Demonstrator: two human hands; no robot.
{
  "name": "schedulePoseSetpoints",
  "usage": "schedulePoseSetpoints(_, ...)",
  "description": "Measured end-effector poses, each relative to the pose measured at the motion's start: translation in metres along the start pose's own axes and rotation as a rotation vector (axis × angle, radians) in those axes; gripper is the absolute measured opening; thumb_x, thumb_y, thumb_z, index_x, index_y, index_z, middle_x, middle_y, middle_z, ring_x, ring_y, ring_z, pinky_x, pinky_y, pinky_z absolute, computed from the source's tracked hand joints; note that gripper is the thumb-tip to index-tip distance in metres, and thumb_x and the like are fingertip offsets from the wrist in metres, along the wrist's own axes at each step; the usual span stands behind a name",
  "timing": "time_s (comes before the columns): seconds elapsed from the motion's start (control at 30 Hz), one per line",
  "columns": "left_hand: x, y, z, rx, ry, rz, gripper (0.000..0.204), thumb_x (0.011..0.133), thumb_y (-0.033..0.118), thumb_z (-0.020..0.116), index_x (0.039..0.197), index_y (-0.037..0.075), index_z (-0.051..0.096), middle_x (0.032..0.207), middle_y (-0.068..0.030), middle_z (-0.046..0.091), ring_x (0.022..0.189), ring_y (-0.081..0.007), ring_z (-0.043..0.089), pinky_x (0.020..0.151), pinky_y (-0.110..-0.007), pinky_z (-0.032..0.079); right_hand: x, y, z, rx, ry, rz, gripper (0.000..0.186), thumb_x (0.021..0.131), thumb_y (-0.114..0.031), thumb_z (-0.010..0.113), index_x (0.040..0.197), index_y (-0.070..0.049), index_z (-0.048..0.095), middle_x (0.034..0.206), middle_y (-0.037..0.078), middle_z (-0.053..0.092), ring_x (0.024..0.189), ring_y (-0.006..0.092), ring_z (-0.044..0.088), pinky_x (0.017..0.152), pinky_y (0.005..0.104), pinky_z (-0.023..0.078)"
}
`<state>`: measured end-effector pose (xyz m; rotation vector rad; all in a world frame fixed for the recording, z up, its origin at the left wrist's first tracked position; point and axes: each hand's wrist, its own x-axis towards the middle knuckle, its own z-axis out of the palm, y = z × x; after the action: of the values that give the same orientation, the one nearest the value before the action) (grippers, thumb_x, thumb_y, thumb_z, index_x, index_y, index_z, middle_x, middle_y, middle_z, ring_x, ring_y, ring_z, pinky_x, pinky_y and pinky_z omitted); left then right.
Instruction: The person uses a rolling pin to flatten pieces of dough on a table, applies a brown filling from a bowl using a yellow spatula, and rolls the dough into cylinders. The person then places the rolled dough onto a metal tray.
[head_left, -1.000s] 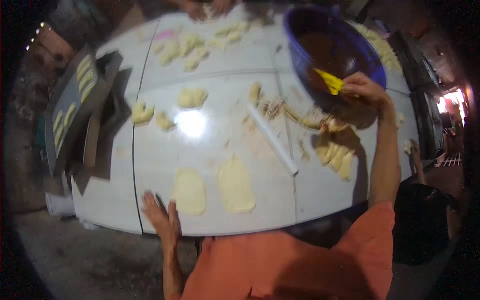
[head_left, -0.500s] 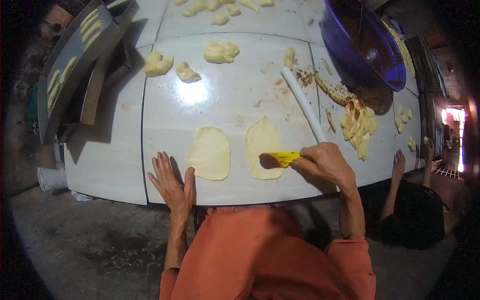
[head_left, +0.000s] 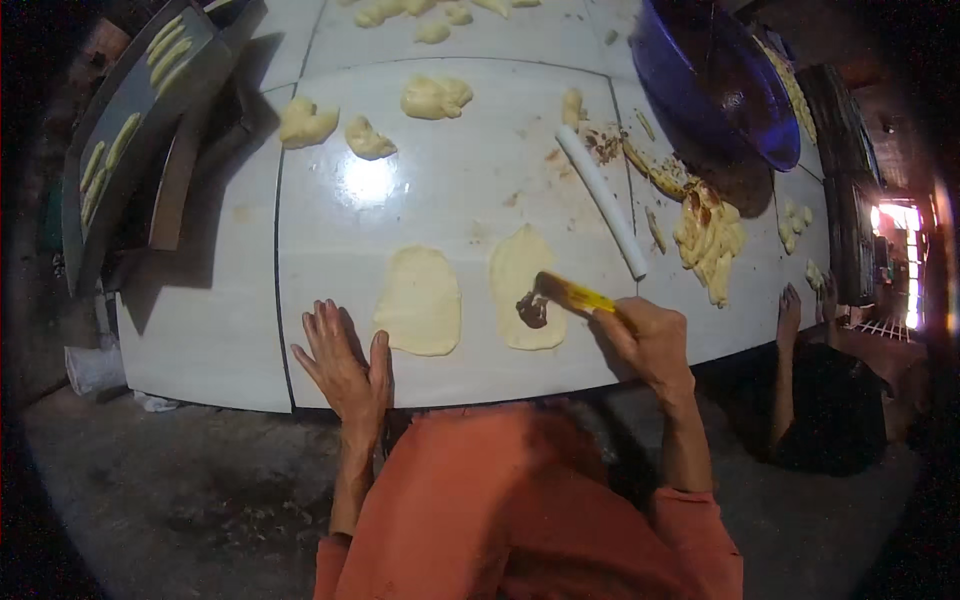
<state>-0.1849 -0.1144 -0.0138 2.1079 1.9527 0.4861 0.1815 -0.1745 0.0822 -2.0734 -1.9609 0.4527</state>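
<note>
Two flattened ovals of pale dough lie side by side near the table's front edge: a left dough sheet [head_left: 418, 303] and a right dough sheet [head_left: 516, 262]. My right hand [head_left: 648, 338] grips a yellow spatula [head_left: 578, 294], its brown-smeared end over the right sheet. Beside that end, a dab of dark brown filling [head_left: 532, 311] sits on the dough. My left hand [head_left: 345, 362] rests flat on the table with fingers spread, just left of the left sheet, holding nothing. Right of the sheets lies a white rolling rod [head_left: 603, 205].
A purple basin [head_left: 668, 95] stands at the back right, beside a brown-streaked dough heap [head_left: 708, 245]. Dough lumps [head_left: 436, 97] lie farther back. Trays [head_left: 118, 105] with dough strips stand at the left. Another person's hand [head_left: 789, 315] is at the right table edge.
The spatula has tilted and its end has lifted up and to the right, leaving a dab of brown filling on the right sheet. My left hand stays put.
</note>
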Motion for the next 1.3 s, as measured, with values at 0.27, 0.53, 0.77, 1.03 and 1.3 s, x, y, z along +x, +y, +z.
schedulePoseSetpoints(0.27,0.004,0.001,-0.002,0.054,-0.030,0.010,0.083,0.096,0.041,0.066,0.160,0.003,0.030,0.166,-0.0192,0.031,0.157,-0.0370,0.020,0.123,-0.064,0.001,0.000,0.009,0.003,0.047,-0.105,0.149,0.030,0.090,-0.035,0.074,0.086,-0.006,0.072,0.070,0.015,0.066,0.061,0.0356,0.065,0.058,0.0440,0.050)
schedulePoseSetpoints(0.53,0.001,-0.010,-0.009,-0.014,-0.064,-0.016,0.086,0.095,0.040,0.067,0.160,-0.001,0.027,0.166,-0.0216,0.030,0.157,-0.0376,0.017,0.124,-0.059,-0.001,0.049,0.070,-0.063,0.853,-0.046,0.533,0.026,0.099,-0.026,0.068,0.105,-0.002,0.068,0.073,-0.003,0.064,0.060,0.0086,0.057,0.053,0.0277,0.045)
schedulePoseSetpoints(0.77,-0.007,-0.001,-0.004,0.056,-0.043,-0.056,0.087,0.095,0.041,0.067,0.159,-0.003,0.029,0.164,-0.0231,0.032,0.156,-0.0407,0.020,0.124,-0.062,0.005,0.163,0.186,-0.185,0.347,0.342,0.359,0.032,0.097,-0.030,0.066,0.109,-0.001,0.069,0.086,0.010,0.070,0.077,0.0164,0.067,0.071,0.0352,0.052)
schedulePoseSetpoints(1.03,-0.006,-0.001,-0.001,-0.033,-0.007,-0.091,0.087,0.087,0.019,0.072,0.159,-0.001,0.028,0.167,-0.0227,0.022,0.158,-0.0363,0.010,0.128,-0.053,0.006,0.283,0.293,-0.148,-0.130,-0.119,0.084,0.035,0.089,-0.031,0.072,0.105,0.000,0.074,0.094,0.018,0.074,0.087,0.0306,0.071,0.077,0.0452,0.052)
schedulePoseSetpoints(1.3,0.001,0.013,-0.004,-0.093,0.030,-0.135,0.090,0.082,0.015,0.072,0.159,0.000,0.029,0.167,-0.0225,0.024,0.158,-0.0373,0.013,0.128,-0.054,0.011,0.263,0.308,-0.183,0.474,-0.388,0.279,0.031,0.098,-0.039,0.070,0.088,-0.009,0.071,0.067,-0.002,0.061,0.057,0.0101,0.050,0.054,0.0321,0.040)
